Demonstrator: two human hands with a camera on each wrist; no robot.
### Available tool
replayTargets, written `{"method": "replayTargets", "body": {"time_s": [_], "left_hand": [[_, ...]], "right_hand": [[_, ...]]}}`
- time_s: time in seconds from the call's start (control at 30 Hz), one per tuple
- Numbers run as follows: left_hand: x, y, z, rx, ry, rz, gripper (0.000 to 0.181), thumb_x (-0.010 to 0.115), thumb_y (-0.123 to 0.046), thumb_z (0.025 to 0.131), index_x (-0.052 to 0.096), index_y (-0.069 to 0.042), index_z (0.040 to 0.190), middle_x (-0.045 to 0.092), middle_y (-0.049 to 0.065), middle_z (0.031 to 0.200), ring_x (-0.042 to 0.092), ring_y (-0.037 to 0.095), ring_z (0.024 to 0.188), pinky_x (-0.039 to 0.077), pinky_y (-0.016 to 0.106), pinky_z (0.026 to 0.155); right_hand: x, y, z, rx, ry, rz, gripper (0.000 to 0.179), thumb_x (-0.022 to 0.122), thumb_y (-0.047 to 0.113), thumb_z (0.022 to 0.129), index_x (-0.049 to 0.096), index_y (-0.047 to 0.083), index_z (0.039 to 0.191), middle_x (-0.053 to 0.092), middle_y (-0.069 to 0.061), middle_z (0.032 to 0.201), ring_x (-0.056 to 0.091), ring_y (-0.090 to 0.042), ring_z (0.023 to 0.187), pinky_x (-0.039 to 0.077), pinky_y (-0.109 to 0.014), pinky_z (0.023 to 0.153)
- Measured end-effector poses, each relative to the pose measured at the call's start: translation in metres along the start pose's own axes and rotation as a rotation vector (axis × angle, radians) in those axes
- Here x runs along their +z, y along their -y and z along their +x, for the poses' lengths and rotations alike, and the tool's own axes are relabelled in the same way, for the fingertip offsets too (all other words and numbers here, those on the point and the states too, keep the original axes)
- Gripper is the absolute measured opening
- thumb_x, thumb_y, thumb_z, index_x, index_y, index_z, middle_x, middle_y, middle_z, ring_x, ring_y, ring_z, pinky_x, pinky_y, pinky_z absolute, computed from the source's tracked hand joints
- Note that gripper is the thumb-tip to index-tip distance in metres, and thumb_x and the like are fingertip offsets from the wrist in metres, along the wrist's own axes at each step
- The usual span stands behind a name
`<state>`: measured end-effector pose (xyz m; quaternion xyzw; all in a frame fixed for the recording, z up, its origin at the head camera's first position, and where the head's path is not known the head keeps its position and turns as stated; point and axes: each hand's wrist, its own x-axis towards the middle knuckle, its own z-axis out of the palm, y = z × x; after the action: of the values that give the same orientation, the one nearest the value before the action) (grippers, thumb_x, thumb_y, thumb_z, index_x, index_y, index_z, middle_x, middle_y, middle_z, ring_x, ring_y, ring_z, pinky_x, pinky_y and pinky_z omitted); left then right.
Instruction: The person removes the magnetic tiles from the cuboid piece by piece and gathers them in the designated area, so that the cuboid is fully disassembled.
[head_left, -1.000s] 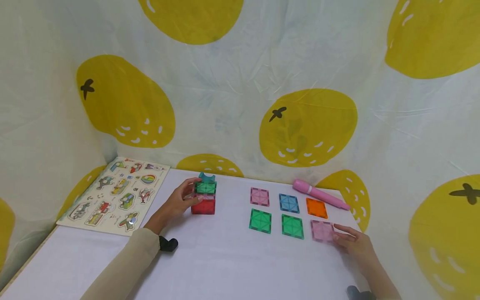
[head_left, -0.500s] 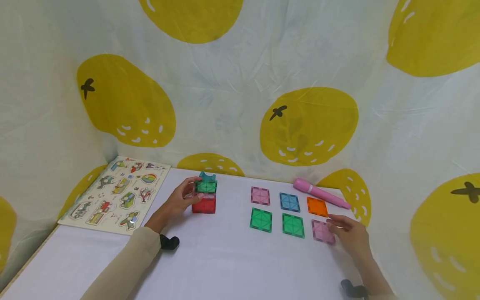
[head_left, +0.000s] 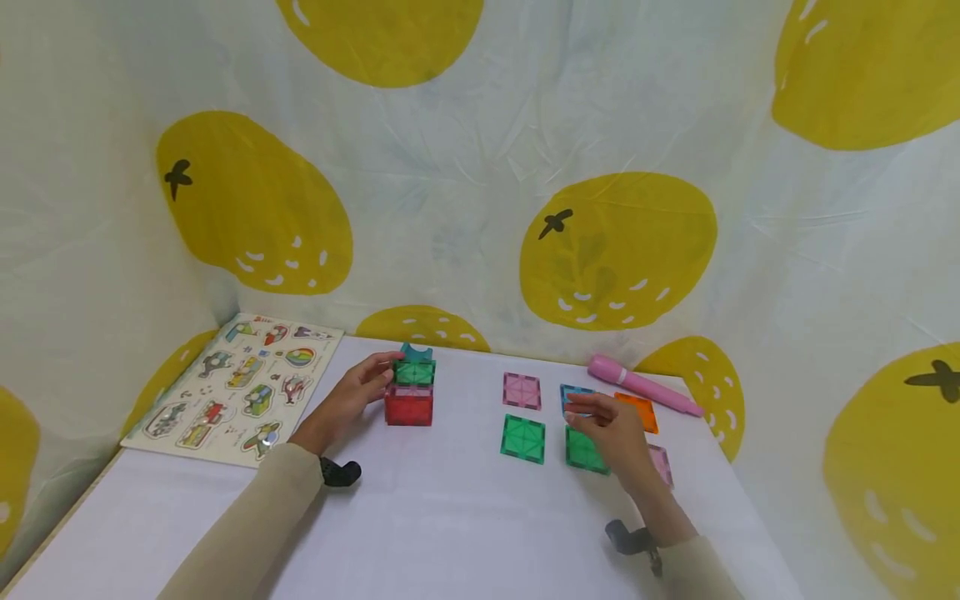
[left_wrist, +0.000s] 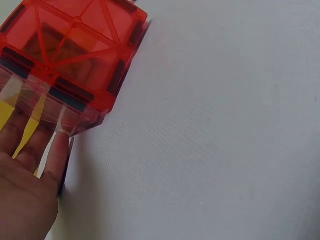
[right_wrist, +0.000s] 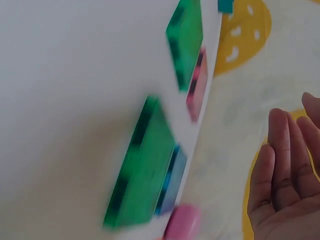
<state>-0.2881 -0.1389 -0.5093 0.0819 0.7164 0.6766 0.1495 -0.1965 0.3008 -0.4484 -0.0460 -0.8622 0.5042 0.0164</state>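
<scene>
A small box-like stack of see-through magnetic tiles stands left of the middle in the head view. Its front is a red tile (head_left: 408,409), with a green tile (head_left: 415,372) above and a teal piece (head_left: 417,352) behind. My left hand (head_left: 351,398) rests against its left side. In the left wrist view, that hand's extended fingers (left_wrist: 59,150) touch a clear pinkish side below the red tile. My right hand (head_left: 621,437) hovers, holding nothing, over a blue tile (head_left: 576,388) and a green tile (head_left: 583,454), partly hiding both. Its fingers look relaxed in the right wrist view.
Around the right hand lie an orange tile (head_left: 639,411), a partly hidden pink tile (head_left: 662,463), another pink tile (head_left: 521,391) and another green tile (head_left: 522,439). A pink pen-shaped stick (head_left: 645,386) lies behind them. At the left is a picture puzzle board (head_left: 232,387).
My right hand has left the pink tile at the right and moved left over the blue and green tiles. My left thumb has drawn back from the stack's front to its side.
</scene>
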Motion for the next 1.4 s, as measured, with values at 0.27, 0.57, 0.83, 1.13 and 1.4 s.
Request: {"method": "replayTargets", "body": {"time_s": [0.27, 0.57, 0.83, 1.13, 1.4], "left_hand": [[0.002, 0.004, 0.003, 0.031, -0.009, 0.019, 0.043, 0.051, -0.025, 0.114, 0.049, -0.029, 0.157, 0.042, 0.008, 0.167, 0.04, 0.034, 0.154, 0.034, 0.06, 0.129], [0.007, 0.005, 0.0, 0.044, -0.016, 0.051, 0.042, 0.049, -0.026, 0.115, 0.049, -0.026, 0.157, 0.039, 0.005, 0.169, 0.039, 0.035, 0.155, 0.034, 0.062, 0.128], [0.011, 0.006, 0.001, 0.043, -0.028, 0.07, 0.041, 0.046, -0.025, 0.115, 0.05, -0.026, 0.156, 0.039, 0.005, 0.169, 0.037, 0.035, 0.156, 0.033, 0.063, 0.127], [0.013, 0.009, 0.003, 0.054, -0.051, 0.088, 0.036, 0.046, -0.026, 0.115, 0.053, -0.029, 0.151, 0.043, 0.005, 0.167, 0.041, 0.034, 0.153, 0.036, 0.062, 0.126], [0.012, 0.002, 0.0, 0.075, -0.047, 0.105, 0.037, 0.046, -0.024, 0.115, 0.052, -0.027, 0.152, 0.042, 0.006, 0.167, 0.04, 0.034, 0.154, 0.037, 0.062, 0.126]], "right_hand": [[0.068, 0.031, 0.011, -0.158, 0.16, 0.075, 0.034, 0.08, 0.017, 0.096, 0.075, 0.016, 0.13, 0.077, -0.015, 0.125, 0.074, -0.026, 0.105, 0.06, -0.016, 0.086], [0.129, 0.052, 0.02, -0.211, 0.264, -0.022, 0.034, 0.083, 0.02, 0.094, 0.077, 0.024, 0.128, 0.078, -0.002, 0.126, 0.075, -0.022, 0.114, 0.064, -0.034, 0.095], [0.164, 0.062, 0.029, -0.265, 0.304, -0.05, 0.035, 0.082, 0.022, 0.095, 0.076, 0.02, 0.13, 0.078, -0.001, 0.125, 0.074, -0.022, 0.114, 0.064, -0.039, 0.098], [0.183, 0.064, 0.035, -0.253, 0.259, -0.036, 0.02, 0.08, 0.02, 0.097, 0.083, 0.024, 0.116, 0.08, 0.007, 0.106, 0.073, -0.012, 0.094, 0.065, -0.028, 0.085], [0.182, 0.068, 0.028, -0.279, 0.246, -0.056, 0.016, 0.081, 0.016, 0.096, 0.084, 0.021, 0.111, 0.081, 0.006, 0.1, 0.073, -0.011, 0.088, 0.064, -0.026, 0.081]]}}
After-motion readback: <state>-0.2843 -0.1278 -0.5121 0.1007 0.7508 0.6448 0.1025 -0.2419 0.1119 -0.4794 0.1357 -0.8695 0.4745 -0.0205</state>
